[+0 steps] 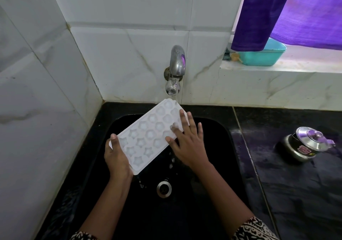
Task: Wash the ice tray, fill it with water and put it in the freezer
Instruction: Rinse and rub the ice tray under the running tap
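Observation:
A white ice tray (148, 134) with star and round cells is held tilted over the black sink (218, 128), its far corner under the steel tap (175, 67). A thin stream of water falls from the tap onto that corner, and drops fall from the tray toward the drain (164, 189). My left hand (115, 156) grips the tray's near left end, thumb on the rim. My right hand (187, 139) lies flat on the tray's right side, fingers spread and straight, touching the cells.
White tiled walls close in the left and back. Black counter runs to the right, with a small steel lidded pot (305, 143) on it. A teal tub (261, 53) sits on the window ledge under a purple curtain (288, 12).

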A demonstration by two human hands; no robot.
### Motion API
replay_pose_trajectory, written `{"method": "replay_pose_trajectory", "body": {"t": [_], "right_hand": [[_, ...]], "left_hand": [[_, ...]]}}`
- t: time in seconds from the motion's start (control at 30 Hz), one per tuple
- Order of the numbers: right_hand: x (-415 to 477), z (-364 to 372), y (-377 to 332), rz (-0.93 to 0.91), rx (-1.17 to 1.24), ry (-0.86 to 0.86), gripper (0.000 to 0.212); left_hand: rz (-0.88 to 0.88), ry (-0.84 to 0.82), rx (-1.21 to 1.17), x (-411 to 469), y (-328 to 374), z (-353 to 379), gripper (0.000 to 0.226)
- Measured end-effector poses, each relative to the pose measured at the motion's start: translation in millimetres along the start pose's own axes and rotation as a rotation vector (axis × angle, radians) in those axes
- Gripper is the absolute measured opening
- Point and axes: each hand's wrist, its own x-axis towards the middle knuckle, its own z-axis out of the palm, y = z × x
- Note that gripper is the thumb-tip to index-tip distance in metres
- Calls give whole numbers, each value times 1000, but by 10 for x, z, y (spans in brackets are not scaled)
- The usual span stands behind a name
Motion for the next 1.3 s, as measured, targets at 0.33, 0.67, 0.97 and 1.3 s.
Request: {"method": "replay_pose_trajectory", "body": {"t": [0.33, 0.67, 0.97, 1.3], "right_hand": [[9, -59, 93, 41, 4, -48, 63], [-14, -136, 143, 34, 92, -95, 70], [-16, -226, 192, 68, 238, 153, 46], [293, -138, 61, -36, 15, 162, 47]], "left_hand": [[25, -28, 23, 12, -19, 22, 22], [5, -34, 31, 29, -67, -16, 21], [-95, -135, 0, -43, -144, 195, 23], [-189, -178, -17, -83, -204, 386, 32]]}}
